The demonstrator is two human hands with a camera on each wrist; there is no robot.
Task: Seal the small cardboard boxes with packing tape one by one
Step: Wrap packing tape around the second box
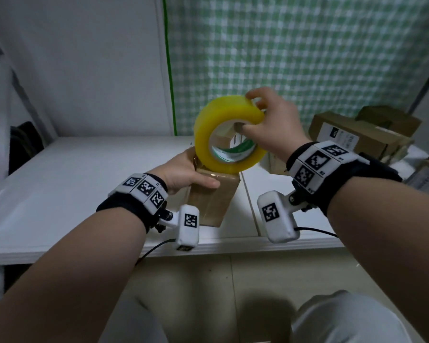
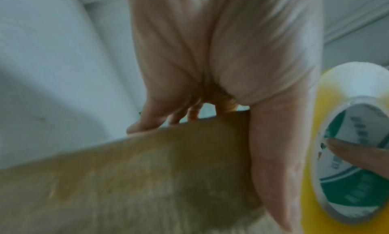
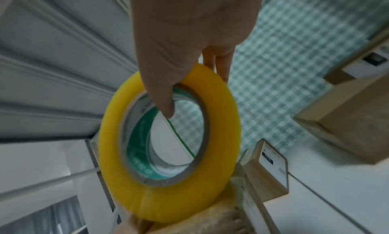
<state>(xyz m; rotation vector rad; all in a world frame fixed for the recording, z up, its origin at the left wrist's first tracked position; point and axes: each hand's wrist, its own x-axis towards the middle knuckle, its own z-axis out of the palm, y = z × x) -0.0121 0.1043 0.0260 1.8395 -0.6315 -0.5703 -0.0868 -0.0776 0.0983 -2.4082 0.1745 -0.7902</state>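
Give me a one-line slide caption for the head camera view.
Left hand steadies a small brown cardboard box on the white table while the right hand holds a yellow packing tape roll upright on top.

Tape roll (image 1: 229,134): translucent yellow, with a core liner printed green and white. Small cardboard box (image 1: 212,199): plain brown. Table (image 1: 84,184): white. Curtain (image 1: 295,53) behind: green-and-white check, edged by a solid green strip at its left. Stacked boxes (image 1: 357,137) at right: brown, carrying white labels with black print. Wrist bands (image 1: 146,188): black, fitted with white blocks bearing black-and-white square markers. Floor (image 1: 208,280): beige tile.
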